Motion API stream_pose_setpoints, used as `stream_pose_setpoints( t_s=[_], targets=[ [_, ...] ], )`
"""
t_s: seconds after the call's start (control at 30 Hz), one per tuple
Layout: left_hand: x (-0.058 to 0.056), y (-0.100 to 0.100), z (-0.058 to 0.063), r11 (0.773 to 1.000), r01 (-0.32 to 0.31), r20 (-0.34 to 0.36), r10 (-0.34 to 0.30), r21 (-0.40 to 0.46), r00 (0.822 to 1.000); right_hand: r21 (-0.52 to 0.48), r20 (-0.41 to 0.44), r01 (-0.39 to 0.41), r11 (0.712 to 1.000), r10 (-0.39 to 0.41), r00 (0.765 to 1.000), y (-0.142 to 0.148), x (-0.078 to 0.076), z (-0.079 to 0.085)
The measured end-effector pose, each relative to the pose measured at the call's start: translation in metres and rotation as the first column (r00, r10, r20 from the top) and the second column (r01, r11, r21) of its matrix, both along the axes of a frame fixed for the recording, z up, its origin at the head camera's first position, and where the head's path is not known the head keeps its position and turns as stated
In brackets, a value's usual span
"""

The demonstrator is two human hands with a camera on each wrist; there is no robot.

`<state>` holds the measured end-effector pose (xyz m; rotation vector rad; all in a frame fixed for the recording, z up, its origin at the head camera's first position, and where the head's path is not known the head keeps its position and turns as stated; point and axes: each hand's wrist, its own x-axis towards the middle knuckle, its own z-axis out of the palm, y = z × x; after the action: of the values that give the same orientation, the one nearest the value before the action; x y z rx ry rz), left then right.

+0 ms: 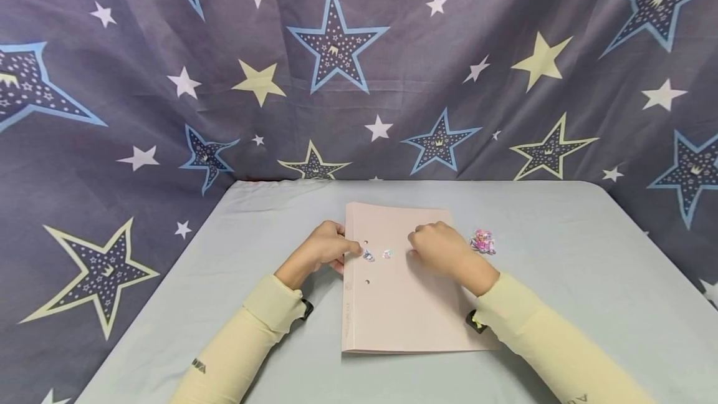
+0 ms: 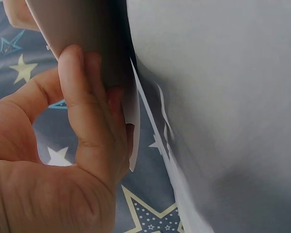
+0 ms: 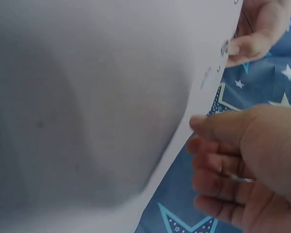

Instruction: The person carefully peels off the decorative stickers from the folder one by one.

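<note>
A pale pink folder (image 1: 404,317) with two holes lies on the table. My left hand (image 1: 327,247) grips its left edge, thumb on top and fingers underneath. Beside the thumb tip is a small shiny bluish piece (image 1: 368,255); a second, pinkish glittery piece (image 1: 387,254) lies to its right on the folder. Above the folder's right half is my right hand (image 1: 440,248), its fingers curled. The right wrist view shows a small shiny sliver (image 3: 241,179) against those curled fingers; its kind is unclear.
To the right of the folder, a small heap of pink and shiny pieces (image 1: 483,242) lies on the light grey tabletop (image 1: 572,279). A dark star-patterned curtain (image 1: 359,111) hangs behind and beside the table.
</note>
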<state>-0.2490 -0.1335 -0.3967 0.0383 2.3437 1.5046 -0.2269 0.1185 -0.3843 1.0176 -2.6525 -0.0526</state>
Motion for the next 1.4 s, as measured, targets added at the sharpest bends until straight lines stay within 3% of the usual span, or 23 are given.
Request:
stream_pose_setpoints(
  t_s=[0.2,0.43,0.93,1.4],
  targets=[
    [-0.001,-0.001,-0.001,1.0,-0.009,0.001,0.009,0.0,1.0,0.082,-0.06,-0.109,0.991,0.114,0.992,-0.011,0.002,0.001],
    [0.001,-0.001,-0.002,1.0,-0.011,-0.008,0.01,-0.008,1.0,0.15,-0.101,-0.156,0.976,0.172,0.98,-0.023,0.001,0.001],
    [0.0,0.001,-0.002,1.0,-0.014,-0.011,0.014,-0.024,1.0,0.188,-0.123,-0.12,0.975,0.145,0.982,-0.035,0.001,0.0],
    [-0.001,0.001,-0.002,0.999,-0.005,-0.02,0.004,-0.034,1.0,0.182,-0.056,-0.085,0.98,0.097,0.994,-0.043,0.001,0.001]
  ],
)
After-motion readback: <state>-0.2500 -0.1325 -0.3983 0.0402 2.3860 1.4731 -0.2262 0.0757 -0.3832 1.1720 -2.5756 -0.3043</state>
